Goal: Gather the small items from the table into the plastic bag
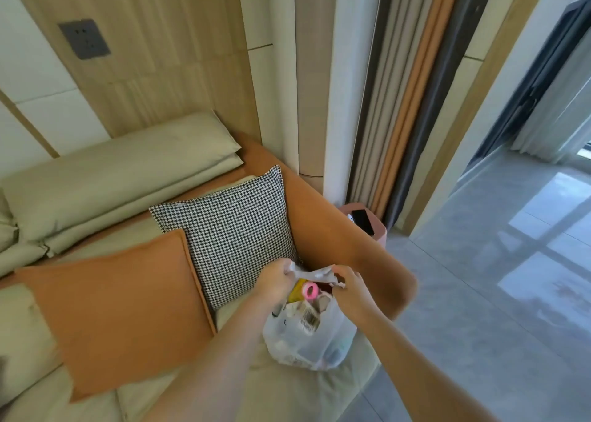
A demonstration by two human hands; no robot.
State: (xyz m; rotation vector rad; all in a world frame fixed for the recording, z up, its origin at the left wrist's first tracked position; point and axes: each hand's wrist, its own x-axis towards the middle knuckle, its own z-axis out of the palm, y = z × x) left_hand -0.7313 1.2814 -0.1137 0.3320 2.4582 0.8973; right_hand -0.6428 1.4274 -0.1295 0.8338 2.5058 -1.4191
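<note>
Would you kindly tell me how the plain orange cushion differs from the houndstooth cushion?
The plain orange cushion is one solid colour; the black-and-white houndstooth cushion is patterned. The orange one lies in front, overlapping the houndstooth one, which sits nearer the sofa's armrest. Both are square and lean on the sofa.

beige sofa (287, 389) with orange armrest (335, 229), two cushions; wood-panelled wall (144, 53) with socket (83, 38); grey tiled floor (479, 293), sunlit.

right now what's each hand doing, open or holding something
Left hand: fingers grip the plastic bag at its top edge.
Right hand: fingers pinch the bag's other top edge.
</note>
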